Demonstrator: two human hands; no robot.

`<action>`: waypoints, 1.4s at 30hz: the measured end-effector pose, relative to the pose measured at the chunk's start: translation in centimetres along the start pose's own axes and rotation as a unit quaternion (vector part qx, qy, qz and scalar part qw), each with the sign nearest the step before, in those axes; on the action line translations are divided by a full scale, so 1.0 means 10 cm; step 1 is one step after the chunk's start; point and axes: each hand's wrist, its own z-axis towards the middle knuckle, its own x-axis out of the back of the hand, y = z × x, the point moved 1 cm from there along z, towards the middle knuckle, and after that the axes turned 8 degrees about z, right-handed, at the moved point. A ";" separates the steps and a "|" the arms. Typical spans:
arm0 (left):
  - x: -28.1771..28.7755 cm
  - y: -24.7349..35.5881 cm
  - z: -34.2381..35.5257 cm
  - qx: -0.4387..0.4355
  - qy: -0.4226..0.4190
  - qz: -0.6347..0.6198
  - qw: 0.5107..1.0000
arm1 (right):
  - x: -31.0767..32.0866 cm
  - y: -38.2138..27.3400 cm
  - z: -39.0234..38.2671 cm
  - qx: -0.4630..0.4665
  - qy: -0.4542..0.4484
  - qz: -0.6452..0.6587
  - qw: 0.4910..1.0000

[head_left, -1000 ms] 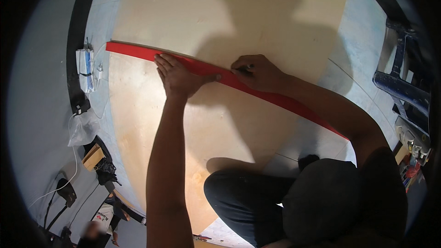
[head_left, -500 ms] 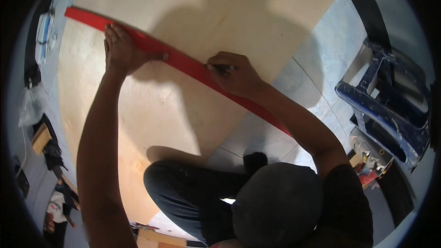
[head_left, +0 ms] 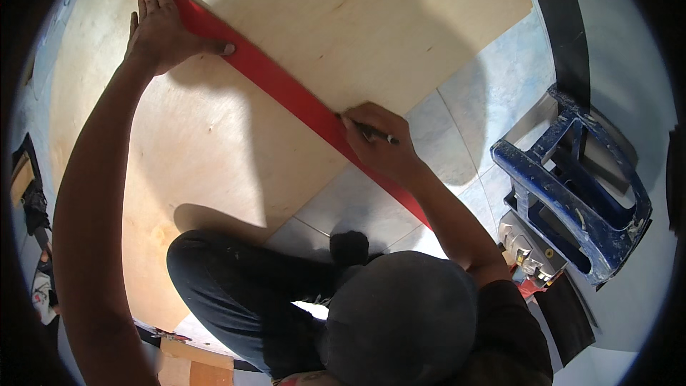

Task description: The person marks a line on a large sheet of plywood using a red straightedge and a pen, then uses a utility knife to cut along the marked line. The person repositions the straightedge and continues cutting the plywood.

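A long red straightedge lies slantwise across a pale plywood sheet, its near right end reaching past the sheet over the floor tiles. My left hand presses on its far left part, fingers outstretched and thumb spread apart along it. My right hand is closed around a dark marker, its tip at the straightedge's upper edge near the sheet's border. Any mark under the tip is too small to make out.
A paint-spattered blue step stool lies on the right, beside a metal tool. My bent leg in dark trousers is close to the sheet. Cardboard sits at the lower left. Pale tiles border the plywood.
My right hand with the marker has moved along the straightedge, away from my left hand and toward the near right end. My left hand stays pressed down. The whole view has shifted.
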 end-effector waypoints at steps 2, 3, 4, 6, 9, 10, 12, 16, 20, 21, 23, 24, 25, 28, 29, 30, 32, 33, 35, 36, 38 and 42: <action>0.07 0.03 -0.03 0.008 -0.026 0.005 1.000 | 0.07 -0.02 -0.14 -0.027 -0.006 -0.005 1.000; 0.08 0.03 -0.03 0.013 -0.030 0.008 0.999 | 0.08 -0.04 -0.17 -0.025 -0.005 0.000 1.000; 0.06 0.01 -0.03 0.017 -0.035 0.011 0.999 | 0.08 -0.05 -0.18 -0.022 -0.004 0.006 1.000; 0.05 0.00 -0.01 0.019 -0.039 0.010 0.999 | 0.05 -0.09 -0.09 0.008 -0.006 0.003 1.000; 0.00 -0.03 0.01 0.022 -0.037 0.005 0.999 | 0.14 -0.09 -0.15 0.020 -0.025 -0.031 0.999; -0.01 -0.04 0.02 0.021 -0.036 0.003 0.999 | 0.18 -0.08 -0.20 0.018 -0.033 -0.048 0.998; 0.03 0.01 0.01 0.019 -0.036 -0.006 0.999 | 0.21 -0.03 -0.35 -0.015 -0.020 -0.038 0.999; -0.17 -0.14 0.07 0.010 -0.003 -0.010 1.000 | 0.22 -0.04 -0.34 0.037 -0.022 -0.055 0.998; -0.15 -0.12 0.09 0.016 -0.023 0.004 1.000 | 0.32 -0.07 -0.48 -0.012 -0.032 -0.046 0.998; -0.14 -0.09 0.09 0.017 -0.025 0.008 1.000 | 0.35 -0.04 -0.54 -0.026 -0.036 -0.049 0.998; -0.16 -0.15 0.11 0.010 -0.011 0.005 1.000 | 0.37 -0.01 -0.58 -0.016 -0.039 -0.061 0.997; -0.18 -0.14 0.11 0.005 -0.004 0.003 1.000 | 0.36 0.00 -0.55 0.008 -0.037 -0.070 0.997; -0.21 -0.10 0.11 0.004 -0.009 -0.002 1.000 | 0.37 0.01 -0.55 0.031 -0.035 -0.079 0.996; -0.17 -0.18 0.12 0.011 -0.015 0.006 1.000 | 0.43 -0.01 -0.62 -0.026 -0.057 -0.059 0.996; -0.19 -0.16 0.14 0.009 -0.018 0.009 1.000 | 0.42 0.00 -0.63 -0.018 -0.044 -0.054 0.997; -0.19 -0.14 0.15 0.006 -0.020 0.012 1.000 | 0.39 0.01 -0.62 -0.011 -0.032 -0.050 0.998; -0.17 -0.13 0.10 0.013 -0.023 -0.015 1.000 | 0.40 0.01 -0.63 -0.013 -0.033 -0.056 0.998; -0.15 -0.13 0.09 0.016 -0.023 -0.028 0.999 | 0.45 -0.01 -0.64 -0.024 -0.046 -0.065 0.997; -0.11 -0.08 0.09 0.017 -0.031 -0.029 0.999 | 0.48 0.00 -0.66 -0.033 -0.056 -0.080 0.995; -0.10 -0.06 0.09 0.018 -0.036 -0.030 0.999 | 0.48 0.03 -0.68 -0.032 -0.053 -0.086 0.994; -0.10 -0.11 0.12 0.019 -0.058 -0.018 0.998 | 0.48 0.03 -0.71 -0.005 -0.024 -0.088 0.996; -0.14 -0.11 0.13 0.009 -0.033 -0.034 0.999 | 0.48 -0.08 -0.72 0.060 0.079 -0.106 0.989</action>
